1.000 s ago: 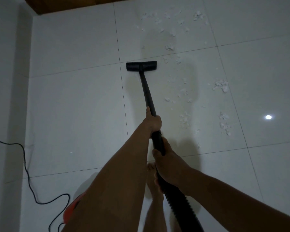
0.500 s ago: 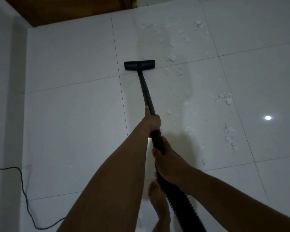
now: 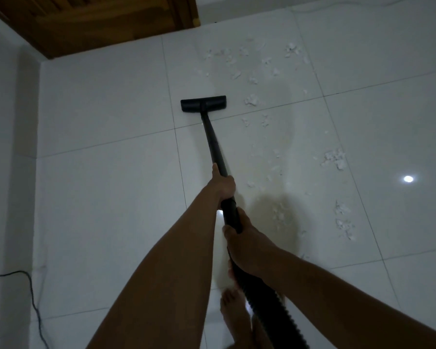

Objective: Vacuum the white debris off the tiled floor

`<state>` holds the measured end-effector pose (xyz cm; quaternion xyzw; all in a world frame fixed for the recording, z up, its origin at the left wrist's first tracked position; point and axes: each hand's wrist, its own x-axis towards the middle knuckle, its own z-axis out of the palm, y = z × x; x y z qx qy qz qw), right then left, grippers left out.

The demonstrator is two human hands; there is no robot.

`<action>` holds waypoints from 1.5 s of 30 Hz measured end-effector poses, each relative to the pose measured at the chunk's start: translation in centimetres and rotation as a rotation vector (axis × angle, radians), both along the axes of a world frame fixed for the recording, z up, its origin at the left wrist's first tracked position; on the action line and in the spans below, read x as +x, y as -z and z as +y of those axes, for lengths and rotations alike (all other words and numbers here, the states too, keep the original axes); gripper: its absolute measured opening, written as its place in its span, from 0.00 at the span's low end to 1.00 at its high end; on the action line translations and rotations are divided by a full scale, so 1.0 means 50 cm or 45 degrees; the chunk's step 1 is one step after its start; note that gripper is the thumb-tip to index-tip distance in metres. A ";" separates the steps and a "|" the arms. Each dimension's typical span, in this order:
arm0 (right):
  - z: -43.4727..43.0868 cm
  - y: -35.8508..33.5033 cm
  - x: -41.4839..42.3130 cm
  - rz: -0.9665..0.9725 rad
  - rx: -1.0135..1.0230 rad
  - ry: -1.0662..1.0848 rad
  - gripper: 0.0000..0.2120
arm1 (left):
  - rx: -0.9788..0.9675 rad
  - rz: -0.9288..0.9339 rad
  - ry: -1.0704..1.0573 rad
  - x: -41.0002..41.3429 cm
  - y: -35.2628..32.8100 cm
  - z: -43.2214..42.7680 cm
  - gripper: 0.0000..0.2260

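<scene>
Tiled floor (image 3: 98, 197): open tiles left, up to wall (image 3: 8, 122) | wooden door (image 3: 98, 21): far edge | vacuum wand (image 3: 213, 142): head on grout line | white debris (image 3: 334, 158): strewn right of wand | left hand (image 3: 223, 185), right hand (image 3: 244, 245): both wrapped round wand | cable (image 3: 33, 295): beside wall.

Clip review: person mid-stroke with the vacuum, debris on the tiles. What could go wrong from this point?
1. The floor head sits left of the white debris; a straight push by the left hand and right hand on the wand would likely miss most of it.
2. The hose runs beside a bare foot; a step may tread on it.
3. The power cord trails along the floor at left and could snag.
</scene>
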<state>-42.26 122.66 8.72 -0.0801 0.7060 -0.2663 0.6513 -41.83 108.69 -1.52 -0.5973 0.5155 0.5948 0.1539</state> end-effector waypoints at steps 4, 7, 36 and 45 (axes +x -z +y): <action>-0.021 -0.004 -0.030 0.011 -0.051 -0.027 0.26 | -0.009 -0.009 0.002 -0.024 0.001 -0.025 0.32; -0.043 0.000 -0.033 0.055 -0.080 -0.071 0.26 | -0.016 -0.006 0.024 -0.031 0.006 -0.052 0.32; -0.505 -0.013 -0.108 0.047 0.071 0.095 0.28 | -0.002 0.008 0.162 -0.141 -0.009 -0.496 0.30; -0.535 -0.004 -0.147 0.067 0.063 0.045 0.28 | 0.008 0.003 0.141 -0.178 0.000 -0.527 0.31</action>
